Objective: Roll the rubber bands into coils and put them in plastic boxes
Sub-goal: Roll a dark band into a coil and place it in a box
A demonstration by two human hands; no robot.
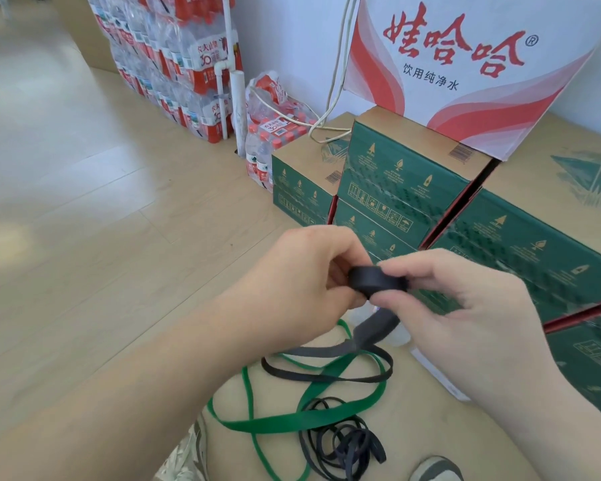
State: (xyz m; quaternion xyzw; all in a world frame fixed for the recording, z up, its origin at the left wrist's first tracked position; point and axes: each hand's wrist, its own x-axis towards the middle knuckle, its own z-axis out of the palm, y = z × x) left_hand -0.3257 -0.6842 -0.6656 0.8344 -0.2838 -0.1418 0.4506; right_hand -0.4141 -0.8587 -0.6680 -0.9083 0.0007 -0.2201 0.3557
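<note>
A partly rolled black rubber band coil point(375, 280) hangs in the air between both hands. My left hand point(302, 276) pinches its left side, and my right hand point(465, 293) pinches its right side with thumb and fingers. The band's unrolled grey-black tail point(372, 333) hangs down to the floor and loops there. Under it lies a wide green band point(292, 420) in a big loop. Thin dark bands point(344, 446) are piled near the bottom. A clear plastic box point(401, 333) shows partly behind the tail, mostly hidden by my hands.
Green and brown cartons point(396, 189) are stacked to the right, with a white and red water carton point(465, 64) on top. Shrink-wrapped bottle packs point(188, 64) stand at the back left. A shoe point(436, 468) is at the bottom edge on the wooden floor point(84, 203).
</note>
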